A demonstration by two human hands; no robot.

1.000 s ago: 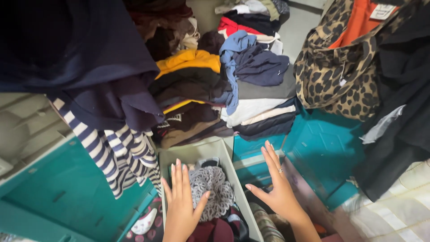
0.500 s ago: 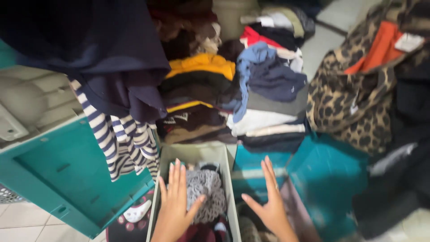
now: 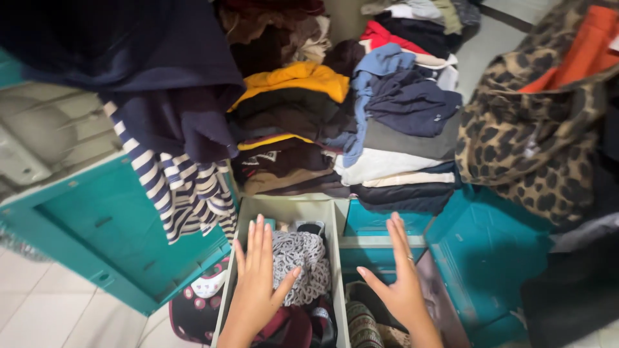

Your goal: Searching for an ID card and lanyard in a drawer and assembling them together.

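While hovering over an open drawer (image 3: 340, 212) of clothes: left hand (image 3: 256, 283) flat, fingers together, thumb beside a grey knitted garment (image 3: 302, 264) just right of it; right hand (image 3: 400, 283) open, fingers straight, above the neighbouring compartment, holding nothing.

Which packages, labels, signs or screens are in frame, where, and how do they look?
No packages, signs or screens.
White tag: small pale rectangle at the right edge, on the orange garment above the leopard-print garment.
Small pale mark: tiny pale patch on the navy garment in the folded stack; too small to make out.
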